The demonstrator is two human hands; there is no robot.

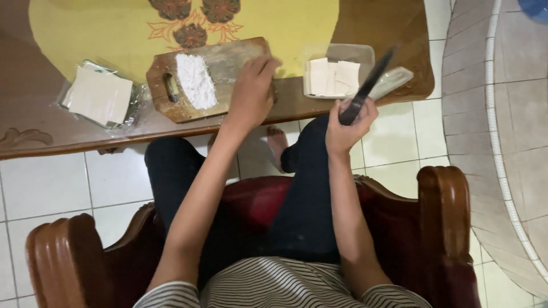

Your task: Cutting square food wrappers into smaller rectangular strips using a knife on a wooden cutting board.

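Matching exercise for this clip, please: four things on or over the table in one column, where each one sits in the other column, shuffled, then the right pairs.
Things
1. knife
2. white pile
3. clear container of white squares
4. wrapped white stack

Places
A. far left of the table
B. on the wooden cutting board
C. in the right hand, blade raised
D. right of the board, near the table's right end

The left hand rests on the board's right edge.

Pairs: 1-C, 2-B, 3-D, 4-A
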